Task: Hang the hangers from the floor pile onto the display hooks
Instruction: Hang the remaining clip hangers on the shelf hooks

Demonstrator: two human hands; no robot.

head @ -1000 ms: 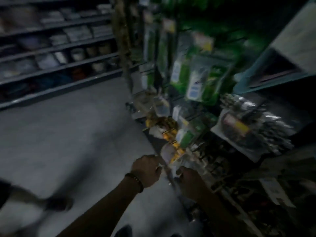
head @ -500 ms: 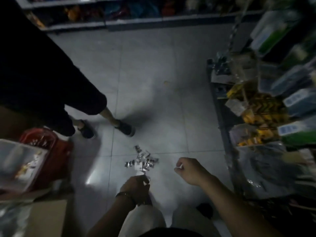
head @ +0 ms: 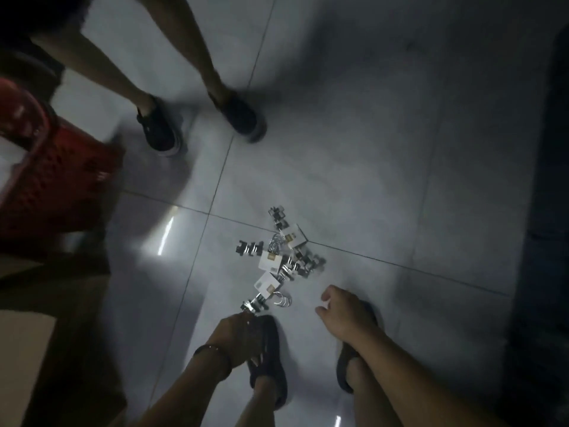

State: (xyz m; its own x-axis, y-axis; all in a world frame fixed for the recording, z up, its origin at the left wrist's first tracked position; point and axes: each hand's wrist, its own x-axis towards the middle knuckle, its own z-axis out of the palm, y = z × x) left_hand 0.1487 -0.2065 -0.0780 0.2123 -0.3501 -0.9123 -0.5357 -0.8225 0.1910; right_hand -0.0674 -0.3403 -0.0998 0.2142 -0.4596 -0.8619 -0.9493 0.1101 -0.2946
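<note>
A small pile of shiny metal hangers with white card labels [head: 281, 260] lies on the grey tiled floor. My left hand [head: 237, 337], with a dark bracelet at the wrist, reaches down at the pile's near end and its fingers touch a metal hanger [head: 255, 303]; whether they grip it is hidden. My right hand [head: 345, 309] hovers just right of the pile with fingers loosely curled, holding nothing. The display hooks are out of view.
Another person's legs in dark shoes [head: 160, 131] [head: 240, 115] stand just beyond the pile. A red shopping basket [head: 52, 186] sits at the left with a cardboard box [head: 27, 349] below it. My own feet in dark sandals [head: 271, 359] are under my hands. A dark shelf base [head: 548, 241] runs along the right.
My view has swung from the display rack down to the floor. Both hands have dropped to the pile, the left reaching its near end.
</note>
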